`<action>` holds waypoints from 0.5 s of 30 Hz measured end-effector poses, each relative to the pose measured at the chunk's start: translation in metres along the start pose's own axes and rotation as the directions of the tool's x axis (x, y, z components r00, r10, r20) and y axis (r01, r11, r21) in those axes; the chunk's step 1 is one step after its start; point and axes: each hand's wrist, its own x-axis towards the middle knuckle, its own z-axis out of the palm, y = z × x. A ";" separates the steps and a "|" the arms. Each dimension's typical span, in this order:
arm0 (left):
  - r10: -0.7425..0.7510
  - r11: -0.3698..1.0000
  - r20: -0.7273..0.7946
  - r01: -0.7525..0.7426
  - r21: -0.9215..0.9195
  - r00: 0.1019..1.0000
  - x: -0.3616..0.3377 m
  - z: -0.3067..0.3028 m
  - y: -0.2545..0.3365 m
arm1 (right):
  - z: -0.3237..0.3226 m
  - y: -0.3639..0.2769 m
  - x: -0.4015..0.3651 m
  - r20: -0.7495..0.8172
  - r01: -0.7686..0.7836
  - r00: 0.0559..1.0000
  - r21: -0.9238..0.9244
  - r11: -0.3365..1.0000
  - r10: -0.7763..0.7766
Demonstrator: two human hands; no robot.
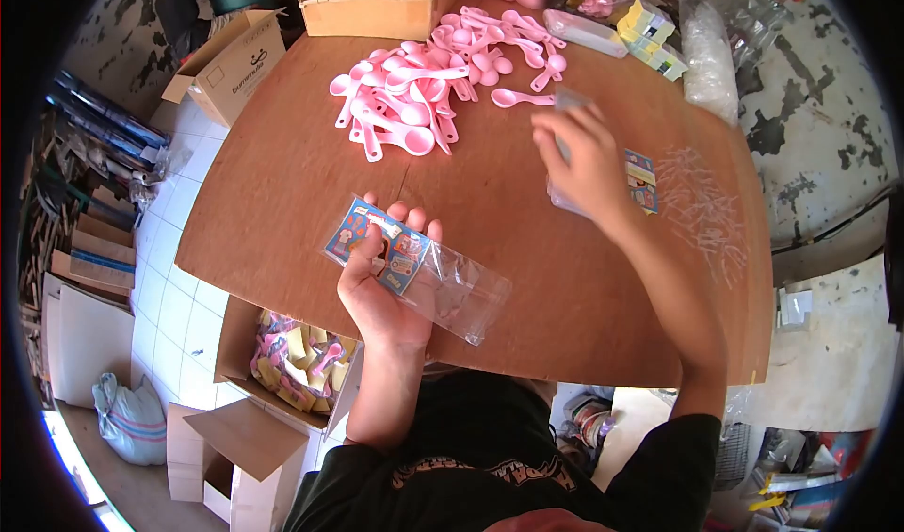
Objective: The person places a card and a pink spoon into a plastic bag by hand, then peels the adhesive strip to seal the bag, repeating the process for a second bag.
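Observation:
My left hand (386,297) is closed around a blue printed card (377,247) and a clear plastic bag (466,292), with the thumb pressed on the card. The card lies at the bag's left end, and the rest of the bag sticks out to the right past my palm. My right hand (589,160), a little blurred, hovers with loosely bent fingers apart over a stack of clear plastic bags (562,200). Close to its wrist lies a small stack of printed cards (642,182). Beyond my hands is a heap of pink plastic measuring spoons (405,94).
Thin clear strips (704,207) are scattered at the right of the wooden table (273,202). A cardboard box (377,9) and yellow card bundles (650,38) stand at the far edge. Below the left edge, an open box (240,339) holds packed pink pieces. A person (184,9) is at upper left.

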 end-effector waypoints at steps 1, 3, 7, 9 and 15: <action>-0.001 1.000 0.008 0.001 -0.001 1.000 -0.001 0.001 0.000 | 0.012 0.022 0.007 0.054 -0.002 0.999 -0.121 0.993 0.009; -0.022 1.000 -0.007 0.022 0.015 1.000 -0.003 0.003 0.001 | 0.035 0.058 0.018 0.100 0.007 0.995 -0.244 0.970 0.018; -0.005 1.000 -0.026 0.006 0.028 1.000 -0.004 0.003 0.008 | 0.061 0.086 0.028 0.303 0.021 0.949 -0.346 0.938 0.090; 0.019 0.999 -0.004 -0.019 0.026 1.000 -0.004 0.002 0.012 | 0.062 0.085 0.032 0.375 0.021 0.920 -0.344 0.939 0.117; 0.035 0.994 0.022 -0.033 -0.102 0.999 0.000 0.007 0.012 | 0.047 0.068 0.028 0.160 0.088 0.984 -0.068 0.994 -0.076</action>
